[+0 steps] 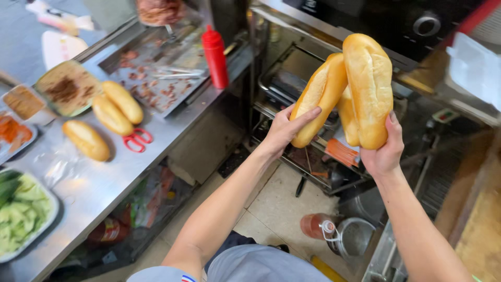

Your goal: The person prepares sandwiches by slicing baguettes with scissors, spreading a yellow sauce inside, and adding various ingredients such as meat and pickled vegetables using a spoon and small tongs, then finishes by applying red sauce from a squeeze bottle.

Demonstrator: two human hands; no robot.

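Head view: I look down at both my hands, raised in front of a metal rack point(292, 99) under a dark oven point(396, 21).
Left hand point(284, 128): my fingers wrap closed around the lower end of one baguette roll point(319, 94), thumb lying across its crust.
Right hand point(385, 149): my fingers grip closed on the bottom of a second, fatter baguette roll point(368, 83); a third roll point(348, 117) is tucked behind it, and I cannot tell which hand carries it.
Rolls held: all stand nearly upright, touching each other, just in front of the rack.
Steel counter point(120, 172): left of the rack, well apart from my hands.
Loose rolls point(110, 112): three lie on the counter, far left of the rack.
Red scissors point(136, 140): just beside those loose rolls.
Red squeeze bottle point(215, 57): upright on the counter, between the loose rolls and the rack.
Metal tray point(156, 68): behind the bottle, with meat scraps and tongs.
Cucumber tray point(23, 209): near end of the counter, farthest left of the rack.
Floor below rack: a plastic bottle point(315, 225) lies beside a metal pot point(355, 236).
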